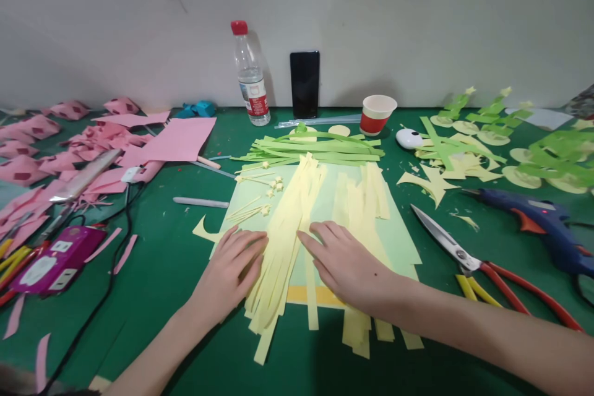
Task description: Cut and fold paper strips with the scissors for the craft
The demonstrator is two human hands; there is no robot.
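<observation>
A long bundle of pale yellow paper strips (285,241) lies on light green sheets (401,235). My left hand (232,266) rests at the bundle's left side, fingers spread and holding nothing. At its right side lies my right hand (336,260), fingers a little apart, its fingertips by the strips. A second, looser group of yellow strips (359,204) is partly under my right hand and forearm. Small yellow paper stars on thin stems (264,210) lie left of the bundle. Green strips (315,150) are heaped beyond the sheets.
Scissors (459,253) and a blue glue gun (538,216) lie on the right, near green paper pieces. A bottle (253,83), a phone (305,83) and a cup (377,114) stand by the wall. Pink paper (179,139), a purple power strip (58,260) and a black cable are on the left.
</observation>
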